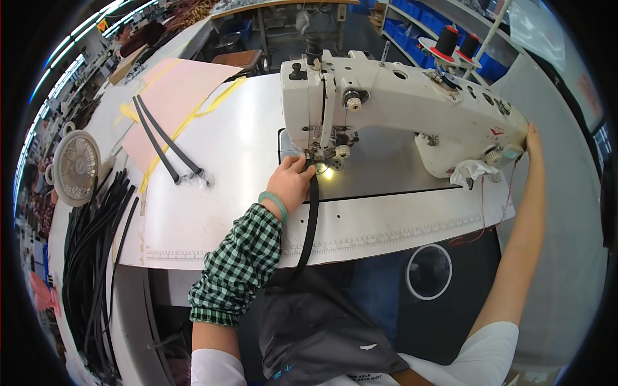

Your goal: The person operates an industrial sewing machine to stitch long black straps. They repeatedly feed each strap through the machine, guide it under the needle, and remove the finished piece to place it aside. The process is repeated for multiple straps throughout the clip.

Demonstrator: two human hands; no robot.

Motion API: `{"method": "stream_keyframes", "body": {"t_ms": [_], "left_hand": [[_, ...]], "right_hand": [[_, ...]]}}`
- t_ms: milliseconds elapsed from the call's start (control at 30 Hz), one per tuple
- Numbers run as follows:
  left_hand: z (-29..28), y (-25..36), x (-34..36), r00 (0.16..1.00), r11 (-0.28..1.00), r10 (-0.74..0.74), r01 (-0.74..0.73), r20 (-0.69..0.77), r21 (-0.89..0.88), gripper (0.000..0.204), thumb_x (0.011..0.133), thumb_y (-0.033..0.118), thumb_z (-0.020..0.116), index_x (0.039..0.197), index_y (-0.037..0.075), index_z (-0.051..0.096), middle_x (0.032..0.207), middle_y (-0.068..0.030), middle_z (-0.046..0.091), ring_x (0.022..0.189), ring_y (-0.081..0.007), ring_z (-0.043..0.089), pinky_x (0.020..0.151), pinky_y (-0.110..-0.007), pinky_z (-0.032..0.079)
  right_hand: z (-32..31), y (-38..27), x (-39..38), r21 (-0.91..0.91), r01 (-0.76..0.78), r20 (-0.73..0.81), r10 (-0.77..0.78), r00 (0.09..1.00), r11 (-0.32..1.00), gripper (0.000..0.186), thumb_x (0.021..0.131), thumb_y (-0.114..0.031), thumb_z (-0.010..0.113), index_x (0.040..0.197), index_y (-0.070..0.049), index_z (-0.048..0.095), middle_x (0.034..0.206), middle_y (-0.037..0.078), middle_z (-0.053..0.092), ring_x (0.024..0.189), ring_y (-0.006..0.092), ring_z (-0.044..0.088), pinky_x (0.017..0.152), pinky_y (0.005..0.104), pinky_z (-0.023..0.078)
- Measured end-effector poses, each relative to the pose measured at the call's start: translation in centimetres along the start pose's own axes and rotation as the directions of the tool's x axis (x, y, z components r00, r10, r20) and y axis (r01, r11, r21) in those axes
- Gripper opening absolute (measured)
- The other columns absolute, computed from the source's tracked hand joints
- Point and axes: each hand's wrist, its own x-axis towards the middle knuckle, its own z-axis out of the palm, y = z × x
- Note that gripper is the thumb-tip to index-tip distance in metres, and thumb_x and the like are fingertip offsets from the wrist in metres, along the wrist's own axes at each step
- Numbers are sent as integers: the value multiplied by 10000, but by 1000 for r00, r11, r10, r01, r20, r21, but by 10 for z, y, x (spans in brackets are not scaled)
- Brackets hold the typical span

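Black strap [313,215], pinched by the left hand [290,184], wants guiding flat and straight, with the right hand [533,139] at the sewing machine's [399,93] right end, grip unclear!

The left hand [291,183] reaches forward, its bent fingers [297,163] close together, while the right arm [523,251] extends outward, the right hand [533,137] partly hidden.

At nine o'clock, a round white basket [76,164] is resting on the white table [225,145]. At ten, a pink sheet [187,80] is lying flat, with yellow tape [222,97] running along its edge; farther out, ceiling lights [84,26] are glowing. At eleven, a brown-topped stool [237,59] is standing behind. At one, blue bins [394,27] are sitting in rows.
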Motion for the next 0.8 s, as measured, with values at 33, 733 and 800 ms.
{"method": "stream_keyframes", "body": {"t_ms": [33,733,800], "left_hand": [[-1,0,-1,1000,1000,-8,8,8,0,342,633,-31,561,964,44,594,1070,-132,532,1007,-268,482,835,-321,446],[3,-4,-2,996,974,-86,87,17,-210,311,645,0,582,941,71,643,1119,-166,520,1046,-300,458,872,-344,418],[-5,-11,-14,989,968,-140,144,35,-205,310,646,-25,576,934,65,649,1120,-167,522,1052,-305,457,866,-346,426]], "right_hand": [[7,-1,1,4,-23,3,23,1000,1000,551,893,-421,269,1155,24,463,1177,202,479,1111,308,441,927,367,328],[49,0,-112,774,-19,-131,189,973,633,571,878,-461,299,1108,32,473,1119,174,506,1039,266,481,875,351,360],[44,-42,-115,752,-220,86,238,967,621,573,885,-452,284,1138,34,450,1168,161,479,1068,266,460,884,357,350]]}}
